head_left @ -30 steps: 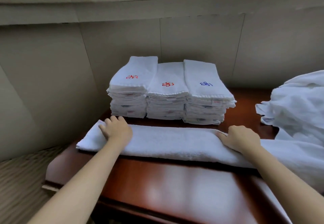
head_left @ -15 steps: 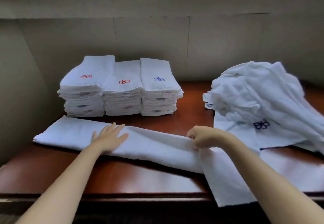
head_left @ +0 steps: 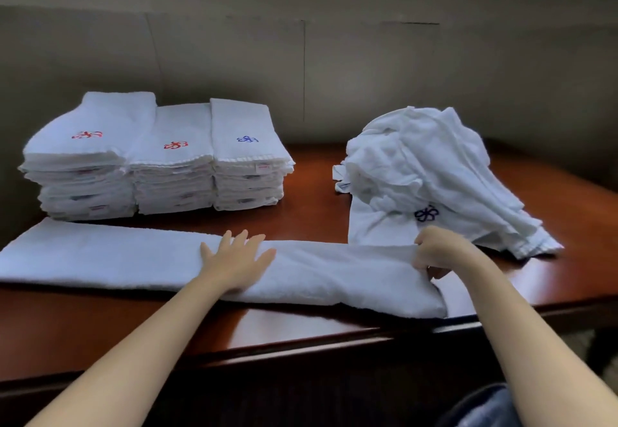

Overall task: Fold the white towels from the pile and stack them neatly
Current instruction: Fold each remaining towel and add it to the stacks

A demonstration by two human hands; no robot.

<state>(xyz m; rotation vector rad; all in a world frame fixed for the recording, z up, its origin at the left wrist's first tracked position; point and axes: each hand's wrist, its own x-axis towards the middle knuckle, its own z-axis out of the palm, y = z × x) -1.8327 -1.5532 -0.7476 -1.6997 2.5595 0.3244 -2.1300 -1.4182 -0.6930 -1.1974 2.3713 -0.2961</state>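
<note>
Three stacks of folded towels point(head_left: 157, 159) stand side by side at ten o'clock on the wooden table point(head_left: 311, 172). A long folded towel point(head_left: 110, 256) lies across the near edge, its left end cut off by the frame. The left hand point(head_left: 239, 261) presses flat on its middle, fingers spread; at three o'clock the right hand point(head_left: 434, 249) pinches its far end. The unfolded pile point(head_left: 431, 165) sits at two o'clock, its contents indistinguishable.

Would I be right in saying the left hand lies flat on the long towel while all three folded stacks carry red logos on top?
Not quite: the head view shows the third stack has a blue logo. The left hand does lie flat on the long towel.
</note>
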